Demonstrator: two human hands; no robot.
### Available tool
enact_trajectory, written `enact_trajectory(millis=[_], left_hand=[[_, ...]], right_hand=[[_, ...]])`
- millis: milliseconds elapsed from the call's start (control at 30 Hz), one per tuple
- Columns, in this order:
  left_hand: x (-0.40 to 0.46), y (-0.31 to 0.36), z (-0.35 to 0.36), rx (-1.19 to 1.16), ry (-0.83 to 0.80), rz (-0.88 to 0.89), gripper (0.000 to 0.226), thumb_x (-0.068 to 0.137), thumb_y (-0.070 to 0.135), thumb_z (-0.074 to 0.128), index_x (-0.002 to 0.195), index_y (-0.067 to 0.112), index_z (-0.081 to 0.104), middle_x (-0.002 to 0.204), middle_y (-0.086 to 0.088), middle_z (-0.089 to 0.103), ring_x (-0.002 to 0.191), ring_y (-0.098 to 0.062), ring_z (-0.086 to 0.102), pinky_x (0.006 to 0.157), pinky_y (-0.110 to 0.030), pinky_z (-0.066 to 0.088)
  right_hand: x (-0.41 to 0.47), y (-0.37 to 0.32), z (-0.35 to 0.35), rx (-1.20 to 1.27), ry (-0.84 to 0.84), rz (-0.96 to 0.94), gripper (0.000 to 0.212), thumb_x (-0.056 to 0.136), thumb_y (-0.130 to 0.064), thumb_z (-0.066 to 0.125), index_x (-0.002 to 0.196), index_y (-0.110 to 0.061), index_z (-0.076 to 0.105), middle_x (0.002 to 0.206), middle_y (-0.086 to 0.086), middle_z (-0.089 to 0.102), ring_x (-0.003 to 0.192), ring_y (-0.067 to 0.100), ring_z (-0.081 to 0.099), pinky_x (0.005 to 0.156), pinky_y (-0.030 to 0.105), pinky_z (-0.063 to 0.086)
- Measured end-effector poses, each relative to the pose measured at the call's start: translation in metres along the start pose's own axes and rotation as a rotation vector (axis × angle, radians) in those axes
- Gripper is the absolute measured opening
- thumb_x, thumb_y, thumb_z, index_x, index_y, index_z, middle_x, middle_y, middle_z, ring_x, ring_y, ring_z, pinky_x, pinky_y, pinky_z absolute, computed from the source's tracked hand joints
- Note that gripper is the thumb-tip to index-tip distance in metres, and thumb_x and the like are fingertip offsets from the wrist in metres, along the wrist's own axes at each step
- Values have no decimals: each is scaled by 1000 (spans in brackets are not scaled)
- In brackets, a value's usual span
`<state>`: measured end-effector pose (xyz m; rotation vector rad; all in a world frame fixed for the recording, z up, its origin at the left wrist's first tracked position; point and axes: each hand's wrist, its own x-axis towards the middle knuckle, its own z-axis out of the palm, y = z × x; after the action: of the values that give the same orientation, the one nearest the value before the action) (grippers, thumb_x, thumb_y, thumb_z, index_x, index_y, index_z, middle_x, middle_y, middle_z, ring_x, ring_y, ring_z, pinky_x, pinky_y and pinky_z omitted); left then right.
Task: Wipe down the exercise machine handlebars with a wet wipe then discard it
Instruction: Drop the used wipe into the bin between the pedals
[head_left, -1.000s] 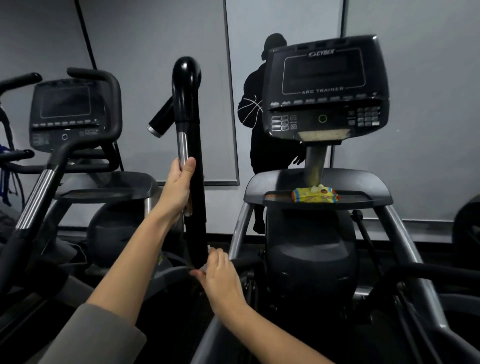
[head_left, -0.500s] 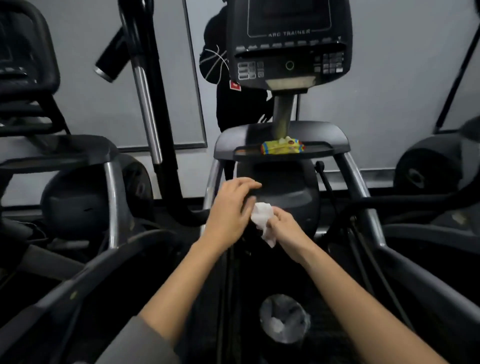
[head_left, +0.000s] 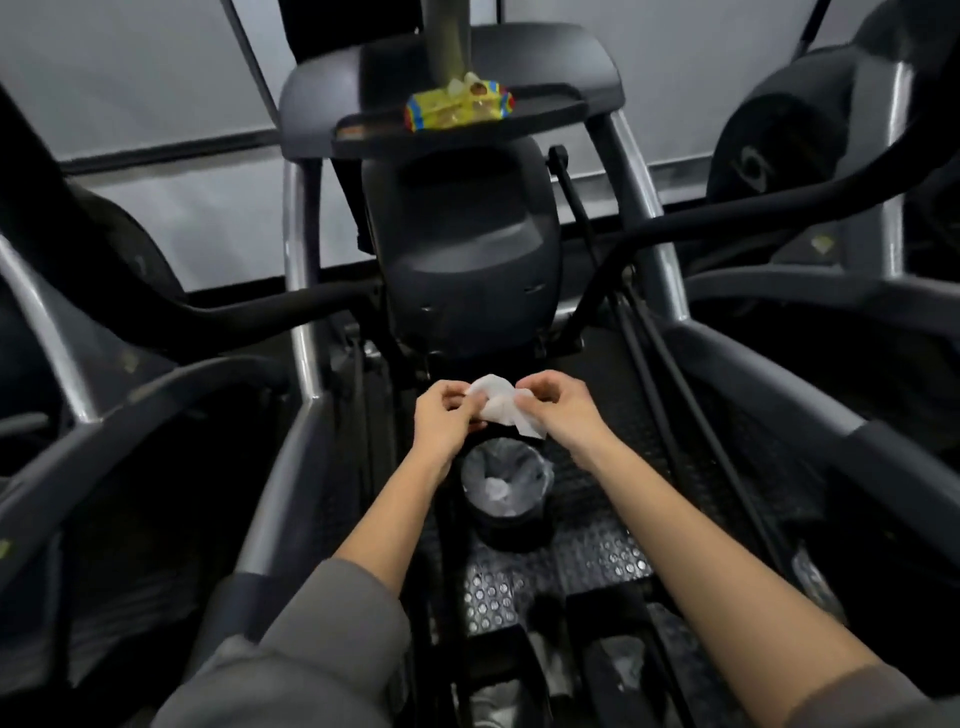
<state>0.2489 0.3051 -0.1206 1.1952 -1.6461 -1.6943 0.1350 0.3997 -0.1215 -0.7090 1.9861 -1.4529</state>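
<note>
A crumpled white wet wipe (head_left: 500, 402) is held between both hands in the middle of the view. My left hand (head_left: 448, 421) pinches its left edge and my right hand (head_left: 558, 408) grips its right side. Directly below the hands stands a small black bin (head_left: 506, 496) with a clear liner and white waste inside, on the machine's studded floor plate. The machine's black left handlebar (head_left: 156, 301) and right handlebar (head_left: 779, 213) curve out to either side. A yellow wipes pack (head_left: 457, 106) lies on the console tray.
The dark machine housing (head_left: 462, 249) rises just beyond the hands, flanked by silver frame tubes (head_left: 298, 260). Black side rails (head_left: 779, 395) run along both sides. Another machine stands at far right (head_left: 810, 130).
The view has tilted down from the console to the floor. My left hand left the upright handlebar and joined my right hand on the wipe; both hands now sit lower, above the bin.
</note>
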Motion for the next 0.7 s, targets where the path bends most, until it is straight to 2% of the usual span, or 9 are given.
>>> enact_trajectory(millis=[100,167,233,333,433,500,567,633,700], left_hand=[[20,-23,12,-9,84,-68,22,85,0,65,72,11,52,71,-5,57,60,-13,60,54,-20,53],[37,-40,21,-49,80,-143,27,84,-3,65,66,10,51,69,-5,55,56,-12,60,51,-17,53],[54,-59,30,-85,84,-217,24,83,-6,64,66,7,54,71,-5,55,61,-13,59,48,-12,53],[81,-85,43,-51,72,-257,9,84,-9,61,88,-6,68,76,-8,63,62,-12,63,53,-12,54],[105,-113,54,24,44,-305,26,86,-5,57,110,-6,66,103,-17,67,92,-22,65,83,-29,56],[120,-128,61,44,23,-355,29,89,-2,52,115,-4,64,117,-19,65,107,-27,62,99,-39,49],[134,-147,68,63,5,-407,31,91,0,48,119,-2,62,123,-20,63,116,-31,58,104,-42,45],[149,-165,73,54,8,-446,34,92,1,45,122,-2,60,122,-18,63,112,-30,60,103,-42,45],[163,-182,76,13,28,-486,33,94,5,45,124,-2,59,109,-14,64,98,-25,61,96,-39,49]], right_hand=[[25,24,-1,-114,17,45,7,81,-5,65,84,-10,70,76,-2,64,74,11,58,68,23,45],[42,41,1,-189,34,49,7,79,-4,66,83,-8,71,73,-2,63,70,10,56,63,20,45],[61,59,4,-240,25,47,6,80,-5,65,84,-6,70,73,-3,62,69,10,57,55,15,47],[91,87,13,-323,5,94,6,81,-4,63,85,-6,68,76,-1,62,69,10,57,63,18,50],[118,113,22,-340,0,173,10,81,0,61,86,-4,69,79,2,64,69,10,56,58,6,43],[134,128,27,-329,2,223,13,81,2,60,87,-4,70,85,6,68,76,11,57,71,15,47],[146,144,33,-323,-14,289,17,82,3,58,91,-3,71,93,10,71,80,13,58,78,24,49],[159,159,40,-318,-27,336,22,82,6,54,94,-3,70,98,12,71,84,15,60,85,29,52],[170,170,46,-308,-38,376,27,82,10,51,99,-1,69,103,15,70,91,21,62,92,35,52]])
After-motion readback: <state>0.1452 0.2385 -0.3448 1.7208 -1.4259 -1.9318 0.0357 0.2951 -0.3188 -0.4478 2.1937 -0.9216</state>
